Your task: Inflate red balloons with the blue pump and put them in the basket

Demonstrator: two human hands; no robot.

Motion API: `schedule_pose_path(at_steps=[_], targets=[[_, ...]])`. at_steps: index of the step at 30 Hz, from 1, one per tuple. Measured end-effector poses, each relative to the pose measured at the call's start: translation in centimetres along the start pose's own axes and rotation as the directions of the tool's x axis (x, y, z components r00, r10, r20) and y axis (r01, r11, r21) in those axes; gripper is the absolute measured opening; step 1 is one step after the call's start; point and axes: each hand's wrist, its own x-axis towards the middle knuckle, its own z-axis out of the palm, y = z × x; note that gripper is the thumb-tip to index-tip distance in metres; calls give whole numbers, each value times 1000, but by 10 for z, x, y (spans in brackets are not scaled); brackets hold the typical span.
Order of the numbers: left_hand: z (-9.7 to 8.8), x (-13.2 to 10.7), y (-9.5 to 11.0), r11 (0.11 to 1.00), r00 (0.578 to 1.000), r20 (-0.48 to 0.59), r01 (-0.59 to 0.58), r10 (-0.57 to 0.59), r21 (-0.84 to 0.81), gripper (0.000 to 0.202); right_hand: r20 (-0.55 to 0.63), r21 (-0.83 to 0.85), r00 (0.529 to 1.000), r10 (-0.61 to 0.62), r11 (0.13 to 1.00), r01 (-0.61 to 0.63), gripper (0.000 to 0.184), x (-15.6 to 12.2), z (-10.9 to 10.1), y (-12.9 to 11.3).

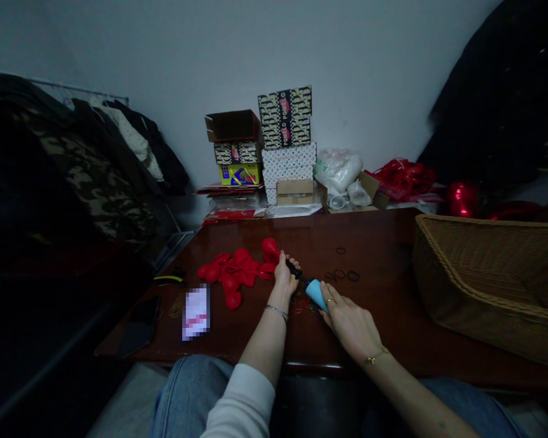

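My left hand is closed around the black nozzle end of a small hand pump, pinching a red balloon onto it. My right hand grips the pump's light blue body. Both hands hover just above the dark red wooden table. A heap of flat red balloons lies on the table just left of my left hand. Loose rubber bands lie just behind the pump and under my hands.
A big wicker basket fills the table's right side. Stacked boxes, plastic bags and red foil balloons line the far edge by the wall. A dark phone and a small card lie front left. Clothes hang at left.
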Motion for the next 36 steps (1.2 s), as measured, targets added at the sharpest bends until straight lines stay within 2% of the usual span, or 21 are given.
schedule_pose_path(at_steps=[7,12,19,30,33,36], targets=[[1,-11,-15,998,1000,-23,10,-9,63,32,-2,-37,1000,18,999,-18,53,6,10,-2],[3,-10,-19,996,999,-44,7,-3,86,30,-5,-26,1000,23,999,-23,54,8,10,-2],[5,2,3,1000,998,-62,-26,27,18,27,-36,16,999,-7,1000,7,54,5,5,-1],[11,18,43,997,996,-39,-79,79,2,30,-73,66,997,-35,997,40,54,-3,-5,3],[13,17,45,997,997,-40,-73,72,-3,31,-61,63,998,-29,997,33,54,-4,-7,3],[13,14,39,998,997,-37,-67,67,6,33,-41,56,999,-16,998,18,55,-4,-6,2]])
